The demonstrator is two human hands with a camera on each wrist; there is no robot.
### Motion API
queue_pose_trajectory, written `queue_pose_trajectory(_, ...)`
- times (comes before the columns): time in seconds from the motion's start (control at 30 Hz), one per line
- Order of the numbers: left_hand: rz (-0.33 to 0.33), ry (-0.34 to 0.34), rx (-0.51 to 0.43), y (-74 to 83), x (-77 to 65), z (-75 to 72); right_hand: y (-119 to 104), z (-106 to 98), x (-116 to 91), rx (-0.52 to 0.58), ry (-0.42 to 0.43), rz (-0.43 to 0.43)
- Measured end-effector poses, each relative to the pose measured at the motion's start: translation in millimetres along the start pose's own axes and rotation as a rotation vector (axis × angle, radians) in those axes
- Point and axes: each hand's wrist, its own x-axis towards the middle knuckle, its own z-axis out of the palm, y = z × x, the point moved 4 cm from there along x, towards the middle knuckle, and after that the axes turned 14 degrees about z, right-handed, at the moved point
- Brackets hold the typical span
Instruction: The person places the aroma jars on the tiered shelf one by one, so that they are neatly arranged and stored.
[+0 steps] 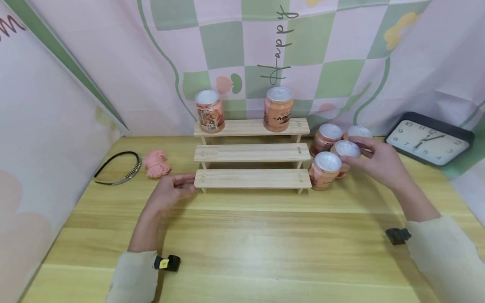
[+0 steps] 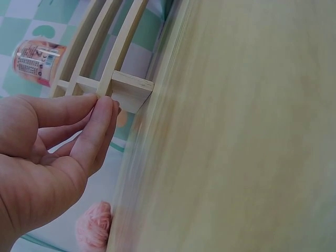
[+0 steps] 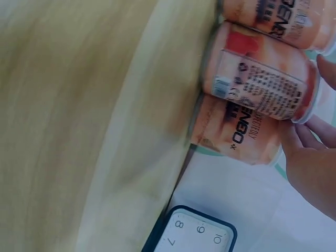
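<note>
A three-step wooden display rack (image 1: 252, 179) stands on the table against the curtain. My left hand (image 1: 166, 192) pinches the left end of its lowest step between thumb and fingers; the left wrist view shows the fingertips at that step's edge (image 2: 118, 68). To the right of the rack, several peach-coloured cans with pale lids stand in a cluster. My right hand (image 1: 380, 164) grips one can (image 1: 346, 149) near its lid, thumb on the near side and fingers behind. That can (image 3: 260, 76) shows its printed label in the right wrist view, between two other cans.
On the top step stand a can (image 1: 210, 112) at the left and another can (image 1: 278, 110) right of centre. A black headband (image 1: 120, 168) and pink yarn (image 1: 156, 163) lie left of the rack. A clock (image 1: 428, 139) leans at the back right.
</note>
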Motion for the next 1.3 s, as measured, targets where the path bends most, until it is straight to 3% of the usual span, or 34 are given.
queue_pose_trajectory(0.2, -0.006, 0.004, -0.003, -0.9, -0.6, -0.8, 1.8, 2.6, 3.9, -0.036, -0.008, -0.001)
queue_pose_trajectory(0.43, 0.002, 0.003, -0.002, -1.0, 1.2, -0.1, 4.4, 2.0, 1.5, -0.022, 0.053, -0.010)
queue_pose_trajectory(0.67, -0.001, -0.001, -0.007, -0.2, 1.8, 0.7, 7.7, -0.5, 1.2, -0.002, 0.071, 0.037)
queue_pose_trajectory(1.3, -0.004, -0.002, 0.001, 0.3, 0.1, 0.2, -9.7, -12.8, -1.0, 0.070, 0.172, 0.023)
